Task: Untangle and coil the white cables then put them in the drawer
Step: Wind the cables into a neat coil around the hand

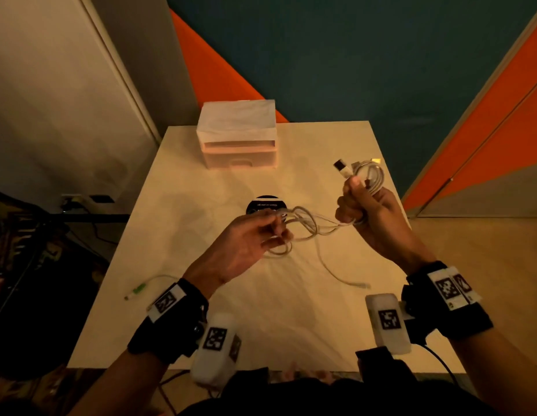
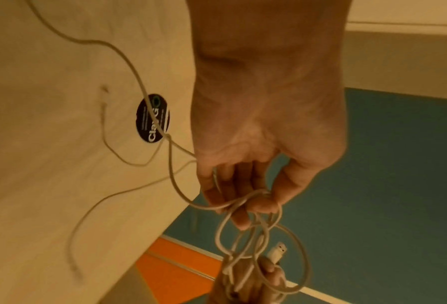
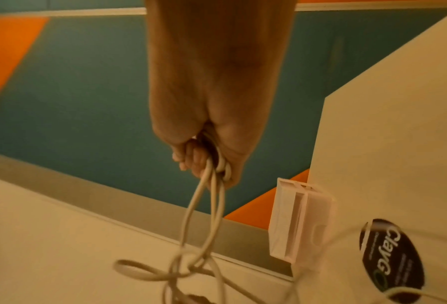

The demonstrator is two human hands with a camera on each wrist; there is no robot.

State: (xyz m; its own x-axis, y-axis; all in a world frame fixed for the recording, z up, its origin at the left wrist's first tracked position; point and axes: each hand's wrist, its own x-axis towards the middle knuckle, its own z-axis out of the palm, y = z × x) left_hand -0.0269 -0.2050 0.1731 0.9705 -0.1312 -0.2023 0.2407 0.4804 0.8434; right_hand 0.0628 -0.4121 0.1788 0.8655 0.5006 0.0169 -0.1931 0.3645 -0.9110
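Hands work above a pale table (image 1: 291,310), both raised clear of its surface. The right hand (image 1: 372,211) is clenched around a part-made coil of white cable (image 1: 369,175), its plug (image 1: 341,168) poking up past the thumb. From that fist, strands run across to the left hand (image 1: 255,238), whose fingers (image 2: 239,214) are curled and pinching a loose knot of loops (image 1: 303,226). One free tail (image 1: 342,274) trails down onto the table toward the person, and another cable end with a green connector (image 1: 138,291) lies near the left wrist. A small white drawer unit (image 1: 238,135) stands at the far edge, well apart from the hands; whether its drawers are open I cannot tell. A round black sticker (image 1: 265,204) sits on the table beneath the tangle. My worry is that pulling the hands apart now would cinch the knot tighter instead of freeing it, and a slackened right fist could let the finished loops spring loose.
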